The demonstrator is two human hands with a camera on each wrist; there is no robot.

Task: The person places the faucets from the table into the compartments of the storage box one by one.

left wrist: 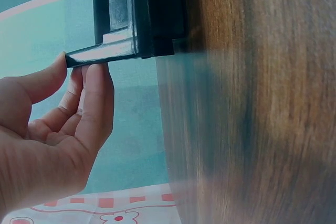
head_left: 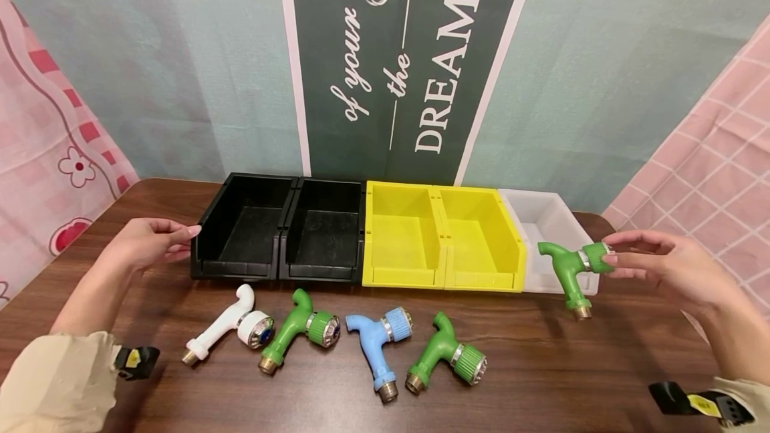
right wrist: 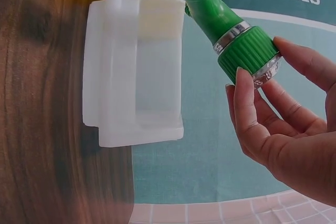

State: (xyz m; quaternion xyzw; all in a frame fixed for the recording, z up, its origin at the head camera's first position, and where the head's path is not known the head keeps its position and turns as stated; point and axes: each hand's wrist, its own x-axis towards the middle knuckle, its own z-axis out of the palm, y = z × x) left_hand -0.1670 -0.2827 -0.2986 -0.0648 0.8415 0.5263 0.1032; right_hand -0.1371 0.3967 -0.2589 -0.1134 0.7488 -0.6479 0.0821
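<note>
My right hand (head_left: 680, 269) pinches a green tap (head_left: 568, 269) by its ribbed knob. The tap is held up over the front of the white bin (right wrist: 121, 66), its brass threaded end pointing down in the head view. At the left end of the row, my left hand (head_left: 150, 242) pinches the side rim of a black bin (left wrist: 121, 45) between thumb and fingers. In front of the bins lie a white tap (head_left: 222, 323), a green tap (head_left: 291, 333), a blue tap (head_left: 375, 346) and another green tap (head_left: 442, 356).
A second black bin (head_left: 321, 272) and two yellow bins, one left (head_left: 403, 276) and one right (head_left: 481, 279), stand between the end bins. All are on a brown wooden table (head_left: 517, 393). Behind hangs a teal cloth (head_left: 559, 85); pink cloths flank both sides.
</note>
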